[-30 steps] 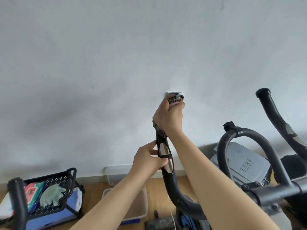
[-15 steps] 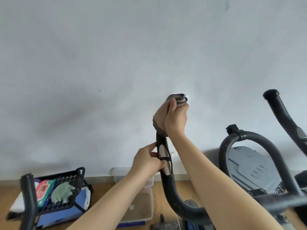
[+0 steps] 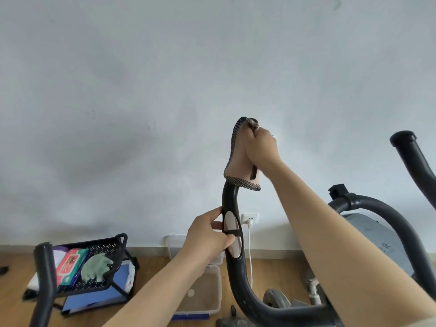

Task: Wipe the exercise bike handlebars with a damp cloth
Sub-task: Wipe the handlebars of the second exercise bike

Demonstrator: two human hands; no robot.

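Observation:
A black curved handlebar (image 3: 232, 274) of the exercise bike rises in the middle of the view, with a silver pulse sensor (image 3: 231, 221) set in it. My right hand (image 3: 260, 147) is closed around the handlebar's top end, over a pinkish cloth with a dark mesh edge (image 3: 237, 161) that wraps the tip. My left hand (image 3: 208, 237) grips the bar lower down, its fingers at the silver sensor. The bar's top end is hidden under the cloth. The other handlebar (image 3: 415, 161) stands at the far right.
A black mesh basket (image 3: 111, 251) with a wipes pack and a green cloth sits low on the left, behind a black post (image 3: 44, 279). A clear plastic box (image 3: 203, 293) lies on the wooden floor. A white plug and cable (image 3: 249, 232) hang at the wall socket. The bike's grey console (image 3: 377, 237) is on the right.
My right hand has turned around the handlebar tip, so more of the cloth shows on the left side. The view has shifted a little; my left hand keeps its hold.

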